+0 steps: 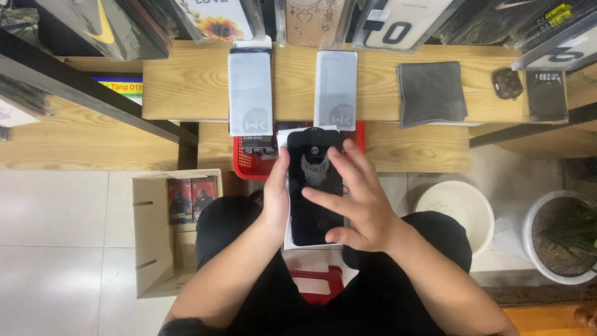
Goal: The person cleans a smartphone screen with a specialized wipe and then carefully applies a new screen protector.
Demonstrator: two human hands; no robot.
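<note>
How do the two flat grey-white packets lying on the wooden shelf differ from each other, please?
The left packet reaches past the front edge of the wooden shelf, overhanging the red basket; the right packet ends higher, with only its bottom edge past it. The left packet has a dark strip at its top end, while the right packet is plain there. Both lie flat, lengthwise, and look alike in shape and colour.

Over the lap, the left hand grips the left edge of a glossy black rectangular phone-shaped slab while the right hand lies spread on its face, with a red plastic basket just beyond and a grey folded cloth far right.
</note>
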